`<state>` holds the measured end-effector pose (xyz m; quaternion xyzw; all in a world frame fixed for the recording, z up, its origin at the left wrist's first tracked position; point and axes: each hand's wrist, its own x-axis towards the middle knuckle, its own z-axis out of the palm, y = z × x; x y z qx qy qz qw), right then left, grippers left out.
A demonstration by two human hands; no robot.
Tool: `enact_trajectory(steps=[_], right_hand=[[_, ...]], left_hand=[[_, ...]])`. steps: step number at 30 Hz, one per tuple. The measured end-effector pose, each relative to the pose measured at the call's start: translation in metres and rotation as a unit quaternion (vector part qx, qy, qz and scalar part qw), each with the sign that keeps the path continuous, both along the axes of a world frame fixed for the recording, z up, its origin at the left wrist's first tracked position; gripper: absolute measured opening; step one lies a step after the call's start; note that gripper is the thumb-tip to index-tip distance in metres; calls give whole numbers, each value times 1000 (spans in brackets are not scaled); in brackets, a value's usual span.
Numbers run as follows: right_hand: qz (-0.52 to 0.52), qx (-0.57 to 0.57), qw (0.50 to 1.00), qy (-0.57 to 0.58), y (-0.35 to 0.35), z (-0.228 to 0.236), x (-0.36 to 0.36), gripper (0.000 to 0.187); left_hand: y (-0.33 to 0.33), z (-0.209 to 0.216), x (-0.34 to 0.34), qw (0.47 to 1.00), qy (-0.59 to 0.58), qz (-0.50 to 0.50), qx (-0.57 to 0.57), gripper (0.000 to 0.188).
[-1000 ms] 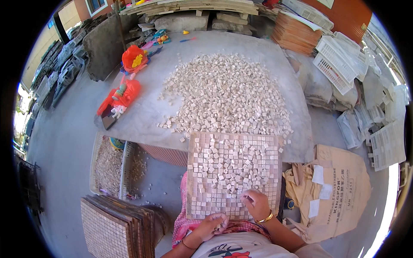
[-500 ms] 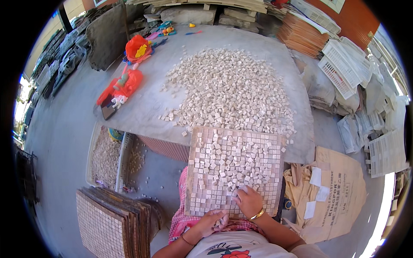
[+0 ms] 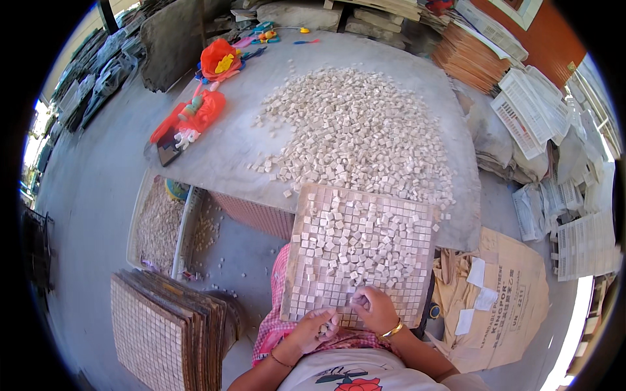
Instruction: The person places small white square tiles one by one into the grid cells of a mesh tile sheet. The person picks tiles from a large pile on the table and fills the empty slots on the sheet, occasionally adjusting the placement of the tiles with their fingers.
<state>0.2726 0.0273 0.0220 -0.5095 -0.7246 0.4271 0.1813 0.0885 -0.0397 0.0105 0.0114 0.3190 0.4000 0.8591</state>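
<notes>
A square gridded board (image 3: pixel 297 242) lies tilted across my lap, its far edge against the table. Small pale stone cubes (image 3: pixel 355 242) are scattered loosely over its upper and middle part, while many grid squares hold cubes lying flat. Near the board's lower left corner, my left hand (image 3: pixel 314 331) is curled around several stone cubes (image 3: pixel 324 330). My right hand (image 3: pixel 378 311), wearing a gold bangle, hovers over the lower middle of the board with thumb and forefinger pinched together. Whatever lies between those fingertips cannot be made out.
A large heap of stone cubes (image 3: pixel 365 130) covers much of the grey table (image 3: pixel 228 153). Red bags (image 3: pixel 207 107) and a phone (image 3: pixel 168 151) lie at its left. A stack of filled boards (image 3: pixel 150 332), a crate (image 3: pixel 135 238) and a paper sack (image 3: pixel 515 300) stand around me.
The whole view has shifted slightly. My right hand's fingers have drawn back from the loose cubes into a pinch. My left hand has turned a little, still around its cubes.
</notes>
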Motion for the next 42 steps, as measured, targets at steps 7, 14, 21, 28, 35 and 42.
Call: enact_trajectory(steps=[7,14,21,28,35,42], right_hand=[[-134,-423,829,340,8,6,18,28],[-127,-311,908,250,2,24,9,24],[-1,43,999,16,-14,27,3,15],[-18,219,973,-76,-2,-3,-1,15],[-5,235,960,-151,-1,3,-8,15],[48,263,946,-184,-1,6,-9,13]], left_hand=[[-1,-2,-6,999,-7,24,21,26],[0,9,-5,999,34,-19,25,27],[-7,1,6,991,79,-86,70,28],[-3,0,0,996,18,-82,5,28],[-4,-3,-1,997,27,-72,18,29],[-4,-3,-2,997,18,-68,8,28]])
